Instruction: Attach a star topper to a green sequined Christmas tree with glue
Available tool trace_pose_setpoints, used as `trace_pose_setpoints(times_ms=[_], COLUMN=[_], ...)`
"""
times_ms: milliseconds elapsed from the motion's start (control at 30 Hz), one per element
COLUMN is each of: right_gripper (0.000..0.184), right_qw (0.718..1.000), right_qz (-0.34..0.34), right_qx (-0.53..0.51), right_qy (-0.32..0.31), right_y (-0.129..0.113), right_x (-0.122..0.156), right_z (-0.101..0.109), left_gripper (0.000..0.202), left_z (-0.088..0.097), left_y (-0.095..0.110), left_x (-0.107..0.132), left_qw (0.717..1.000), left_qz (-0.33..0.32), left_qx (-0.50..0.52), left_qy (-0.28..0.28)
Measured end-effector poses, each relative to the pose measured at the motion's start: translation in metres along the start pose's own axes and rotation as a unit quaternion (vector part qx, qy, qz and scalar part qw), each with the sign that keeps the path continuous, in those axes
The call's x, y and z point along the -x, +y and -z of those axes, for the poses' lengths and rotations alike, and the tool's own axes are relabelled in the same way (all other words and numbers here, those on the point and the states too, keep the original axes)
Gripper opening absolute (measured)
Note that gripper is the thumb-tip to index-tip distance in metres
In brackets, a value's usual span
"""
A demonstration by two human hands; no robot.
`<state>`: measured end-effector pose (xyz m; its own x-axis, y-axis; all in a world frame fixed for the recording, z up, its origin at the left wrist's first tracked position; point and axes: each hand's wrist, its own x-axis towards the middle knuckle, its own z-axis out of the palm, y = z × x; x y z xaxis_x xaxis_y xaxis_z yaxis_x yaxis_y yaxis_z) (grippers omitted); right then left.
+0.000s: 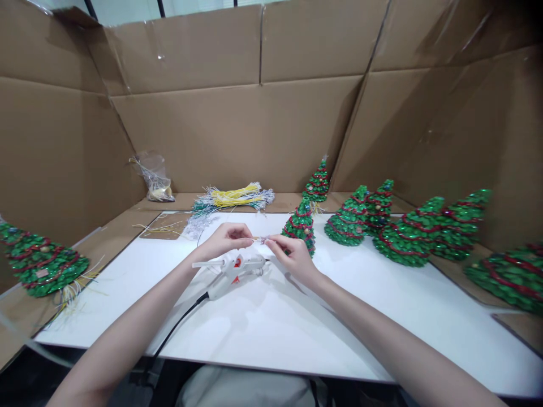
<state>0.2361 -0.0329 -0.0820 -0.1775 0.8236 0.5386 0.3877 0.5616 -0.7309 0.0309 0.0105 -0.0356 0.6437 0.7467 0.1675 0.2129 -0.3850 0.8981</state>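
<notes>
Above the white board, my left hand pinches a thin yellow-and-white wire between thumb and fingers. My right hand is closed on a small pale, shiny piece where the wire's end lies; its exact shape is too small to tell. Just below both hands a white hot glue gun with a red-orange trigger lies on its side, nozzle to the right, a white glue stick out of its back. Close behind my right hand stands a green tinsel Christmas tree with red garland.
Several similar trees stand at the right, another tree at the left edge. Bundled wires and a clear plastic bag lie along the back. Loose wires rest on a cardboard piece. The glue gun's black cord crosses the front edge. Cardboard walls surround the table.
</notes>
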Motion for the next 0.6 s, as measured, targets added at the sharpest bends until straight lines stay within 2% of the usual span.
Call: trace_pose_setpoints(times_ms=[233, 433, 600], right_gripper=[0.033, 0.035, 0.036], right_qw=[1.0, 0.999, 0.997], right_qz=[-0.009, -0.032, -0.049], right_qx=[-0.007, -0.034, -0.062], right_qy=[0.006, 0.019, 0.024], right_y=[0.0003, -0.0015, -0.0033], right_x=[0.0001, -0.0009, -0.002], right_z=[-0.0011, -0.0005, -0.0001], left_gripper=[0.025, 0.025, 0.026], left_z=[-0.0008, 0.0, 0.0003], left_y=[0.0019, 0.0003, -0.0009], left_x=[0.0005, 0.0008, 0.0], left_qw=[0.999, 0.994, 0.986], left_qz=[-0.006, -0.045, -0.071], left_qx=[-0.033, -0.101, -0.139], left_qy=[0.013, 0.026, 0.059])
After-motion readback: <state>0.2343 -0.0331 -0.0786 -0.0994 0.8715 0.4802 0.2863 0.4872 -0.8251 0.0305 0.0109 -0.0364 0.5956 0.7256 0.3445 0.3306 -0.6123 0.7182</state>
